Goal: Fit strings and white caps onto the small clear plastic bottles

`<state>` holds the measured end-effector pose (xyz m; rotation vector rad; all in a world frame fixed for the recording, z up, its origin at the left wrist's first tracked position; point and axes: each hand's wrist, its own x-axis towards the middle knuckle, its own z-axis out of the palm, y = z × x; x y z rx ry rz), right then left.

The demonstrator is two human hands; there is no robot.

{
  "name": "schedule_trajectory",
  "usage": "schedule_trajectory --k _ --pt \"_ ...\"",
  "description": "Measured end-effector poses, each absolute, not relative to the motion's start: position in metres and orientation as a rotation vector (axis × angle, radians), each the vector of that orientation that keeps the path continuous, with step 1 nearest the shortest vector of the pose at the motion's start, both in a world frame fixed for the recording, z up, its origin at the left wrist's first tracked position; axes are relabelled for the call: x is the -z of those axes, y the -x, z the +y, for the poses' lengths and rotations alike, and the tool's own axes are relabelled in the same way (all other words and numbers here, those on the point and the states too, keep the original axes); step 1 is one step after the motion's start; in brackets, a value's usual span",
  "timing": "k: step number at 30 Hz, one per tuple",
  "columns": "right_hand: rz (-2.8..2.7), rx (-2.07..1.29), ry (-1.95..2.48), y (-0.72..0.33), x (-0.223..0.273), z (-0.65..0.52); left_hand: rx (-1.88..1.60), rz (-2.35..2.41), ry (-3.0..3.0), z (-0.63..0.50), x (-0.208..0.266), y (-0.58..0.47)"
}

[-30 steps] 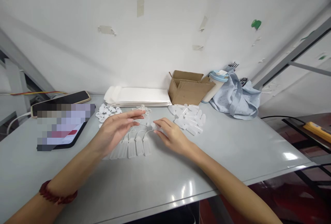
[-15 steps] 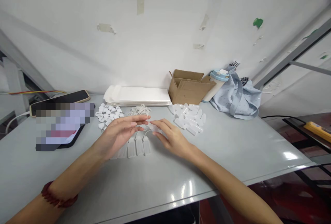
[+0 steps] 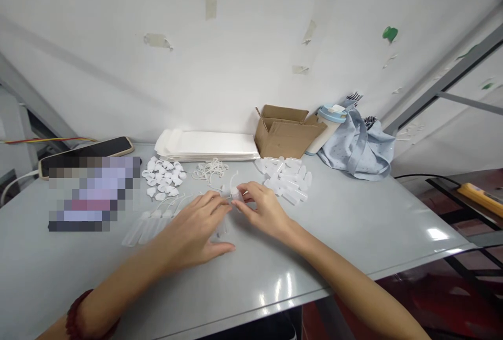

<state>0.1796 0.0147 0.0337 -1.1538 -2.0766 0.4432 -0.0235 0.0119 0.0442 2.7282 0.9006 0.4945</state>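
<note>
Pinching a white piece, right hand, grip narrow, left hand spread (thumb apart) near translucent strips.

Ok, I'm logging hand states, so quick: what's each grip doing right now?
Left hand: grip open, thumb spread wide.
Right hand: grip closed, holding a small whitish piece.

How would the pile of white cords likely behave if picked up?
The pile of white cords looks fairly floppy, since its strands curl in loose loops. It is probably light, as the strands are thin. Lifting one might drag others along, because they overlap.
</note>
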Motion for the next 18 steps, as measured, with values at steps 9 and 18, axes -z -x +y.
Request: schedule_trajectory --k 9,18 --pt "-1.866 -0.941 1.383 -0.172 -0.043 0.009 -0.411 0.997 -2.774 0.012 -0.045 0.025" --pt "-1.847 -1.002 1.453 -0.163 -0.042 0.005 -0.378 1.066 -2.733 0.012 -0.046 0.027"
